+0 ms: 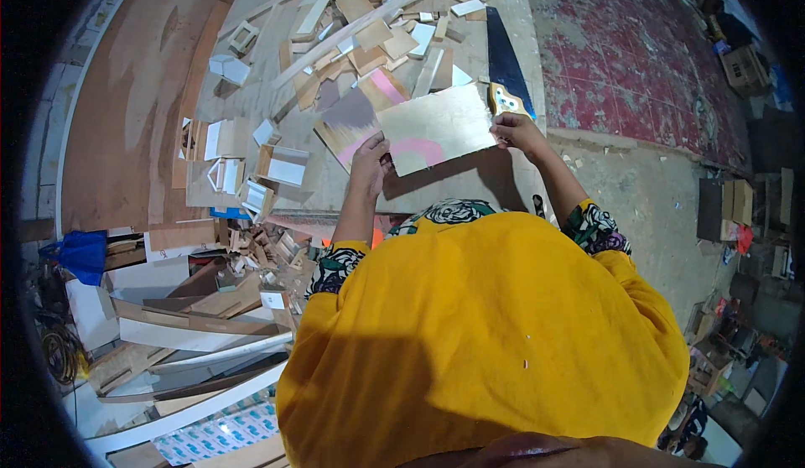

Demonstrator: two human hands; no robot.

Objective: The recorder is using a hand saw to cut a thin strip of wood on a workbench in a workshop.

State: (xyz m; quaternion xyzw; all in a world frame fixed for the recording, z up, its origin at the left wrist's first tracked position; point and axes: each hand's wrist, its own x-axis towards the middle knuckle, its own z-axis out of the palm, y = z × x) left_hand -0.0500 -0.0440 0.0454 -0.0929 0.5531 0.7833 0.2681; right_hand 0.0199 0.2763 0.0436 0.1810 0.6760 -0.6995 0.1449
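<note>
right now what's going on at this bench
A person in a yellow garment stands at a workbench littered with wood offcuts. Both hands hold a flat plywood panel just above the bench: the left hand grips its lower left corner, the right hand its right edge. A handsaw lies on the bench just beyond the panel. More boards are stacked lower left.

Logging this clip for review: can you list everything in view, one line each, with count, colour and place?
plywood panel: one, pale tan with a pink mark, held over the bench
handsaw: one, dark blade, pale handle, right side of bench
wood offcuts: many, tan and white, heaped at the far end of the bench
workbench: one, pale wood, centre
small open boxes: several, wood and white, left of bench
blue bag: one, far left
red floor: upper right
left hand: grip on the panel's left edge
right hand: grip on the panel's right edge
</note>
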